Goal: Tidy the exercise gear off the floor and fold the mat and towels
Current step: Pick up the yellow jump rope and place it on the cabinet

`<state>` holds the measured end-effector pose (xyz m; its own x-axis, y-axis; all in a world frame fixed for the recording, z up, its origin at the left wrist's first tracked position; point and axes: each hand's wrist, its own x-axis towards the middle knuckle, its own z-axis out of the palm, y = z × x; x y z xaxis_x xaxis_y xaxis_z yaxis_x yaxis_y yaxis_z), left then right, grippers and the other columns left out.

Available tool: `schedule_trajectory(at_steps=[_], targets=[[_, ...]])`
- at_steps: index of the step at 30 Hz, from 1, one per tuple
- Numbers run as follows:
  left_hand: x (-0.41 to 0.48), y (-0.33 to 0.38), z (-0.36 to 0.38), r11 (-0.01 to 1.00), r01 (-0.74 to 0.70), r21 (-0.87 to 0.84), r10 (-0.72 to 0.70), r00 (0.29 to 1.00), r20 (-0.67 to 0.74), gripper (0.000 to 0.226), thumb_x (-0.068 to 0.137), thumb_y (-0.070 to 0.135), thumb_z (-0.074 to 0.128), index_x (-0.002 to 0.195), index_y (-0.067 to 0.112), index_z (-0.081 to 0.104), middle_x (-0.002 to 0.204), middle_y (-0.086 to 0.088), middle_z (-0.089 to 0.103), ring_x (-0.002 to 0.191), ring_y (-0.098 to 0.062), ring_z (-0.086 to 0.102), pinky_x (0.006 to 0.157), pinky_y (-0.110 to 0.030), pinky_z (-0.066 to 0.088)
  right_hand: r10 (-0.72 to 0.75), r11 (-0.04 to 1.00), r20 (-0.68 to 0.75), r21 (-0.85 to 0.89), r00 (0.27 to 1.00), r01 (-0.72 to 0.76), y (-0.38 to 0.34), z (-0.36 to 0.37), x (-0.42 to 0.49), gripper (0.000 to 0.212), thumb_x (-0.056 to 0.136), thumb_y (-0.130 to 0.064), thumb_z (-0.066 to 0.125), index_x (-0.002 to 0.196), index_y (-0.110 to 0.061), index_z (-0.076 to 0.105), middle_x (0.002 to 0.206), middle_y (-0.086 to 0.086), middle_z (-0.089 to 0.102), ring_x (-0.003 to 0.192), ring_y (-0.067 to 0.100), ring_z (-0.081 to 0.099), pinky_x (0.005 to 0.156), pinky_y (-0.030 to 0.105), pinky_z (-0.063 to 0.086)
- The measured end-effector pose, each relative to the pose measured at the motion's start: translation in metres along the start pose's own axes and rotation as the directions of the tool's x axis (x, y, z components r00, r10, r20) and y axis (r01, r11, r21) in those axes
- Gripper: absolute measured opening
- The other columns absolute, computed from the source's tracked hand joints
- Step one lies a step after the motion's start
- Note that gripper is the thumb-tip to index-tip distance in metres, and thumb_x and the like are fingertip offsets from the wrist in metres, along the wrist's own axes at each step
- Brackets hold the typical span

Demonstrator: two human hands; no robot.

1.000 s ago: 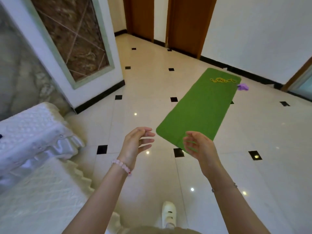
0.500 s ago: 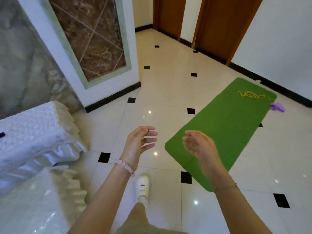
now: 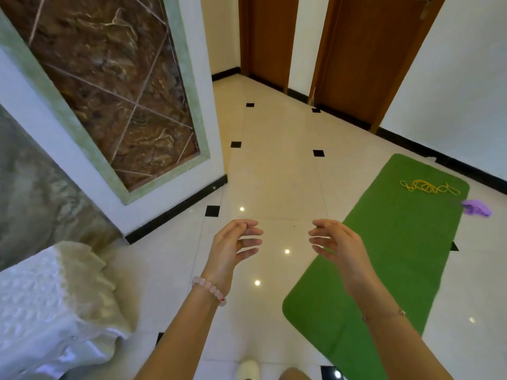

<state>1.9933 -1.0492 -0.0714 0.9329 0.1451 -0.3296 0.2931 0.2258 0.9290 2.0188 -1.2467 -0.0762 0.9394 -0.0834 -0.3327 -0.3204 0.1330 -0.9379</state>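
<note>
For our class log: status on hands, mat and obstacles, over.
Left hand, right hand empty, fingers loosely curled. Green mat flat, unfolded. Yellow cord on its far end, purple item beside.

The exercise mat point(image 3: 397, 256) lies on the tiled floor point(image 3: 274, 174), running from bottom centre to the right of the frame. A coiled cord point(image 3: 428, 187) lies on its far end, with a small crumpled item point(image 3: 476, 207) just beside the mat's right edge. A covered seat point(image 3: 49, 311) fills the lower left, and two doors point(image 3: 365, 50) stand at the top.

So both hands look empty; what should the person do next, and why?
Probably walk to the far end of the green exercise mat and lift off the tangled yellow cord: the left hand and right hand hold nothing, and the mat can hardly be folded with gear on it.
</note>
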Motion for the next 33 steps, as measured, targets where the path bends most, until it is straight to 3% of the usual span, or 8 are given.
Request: schedule_trajectory(at_steps=[14,22,33], targets=[[0.273,0.079,0.069,0.999,-0.003,0.051,-0.003,0.993,0.120,0.027,0.099,0.019,0.039,0.099,0.010,0.064,0.094,-0.006,0.069,0.084,-0.018,0.066,0.075,-0.030,0.055,0.004,0.997,-0.063,0.074,0.998,0.001,-0.078,0.032,0.260,0.023,0.096,-0.014,0.043,0.095,-0.012,0.066,0.079,0.004,0.067,0.078,0.017,0.065,0.070,0.025,0.052],[0.426,0.130,0.140,0.998,-0.014,0.055,0.002,0.977,0.214,0.027,0.099,0.019,0.039,0.095,0.012,0.065,0.089,-0.004,0.069,0.082,-0.017,0.065,0.079,-0.033,0.054,-0.029,0.997,-0.113,0.068,0.993,0.036,-0.144,0.019,0.408,0.023,0.096,-0.016,0.043,0.098,-0.011,0.066,0.080,0.005,0.067,0.079,0.017,0.065,0.081,0.032,0.053],[0.618,0.158,0.254,0.993,0.019,0.116,-0.064,0.914,0.401,0.028,0.098,0.016,0.037,0.094,0.012,0.065,0.083,0.000,0.070,0.075,-0.014,0.065,0.074,-0.030,0.054,0.018,0.993,-0.324,0.115,0.946,0.021,-0.187,-0.029,0.571,0.022,0.096,-0.016,0.044,0.097,-0.013,0.066,0.079,0.003,0.067,0.078,0.017,0.065,0.076,0.030,0.052]])
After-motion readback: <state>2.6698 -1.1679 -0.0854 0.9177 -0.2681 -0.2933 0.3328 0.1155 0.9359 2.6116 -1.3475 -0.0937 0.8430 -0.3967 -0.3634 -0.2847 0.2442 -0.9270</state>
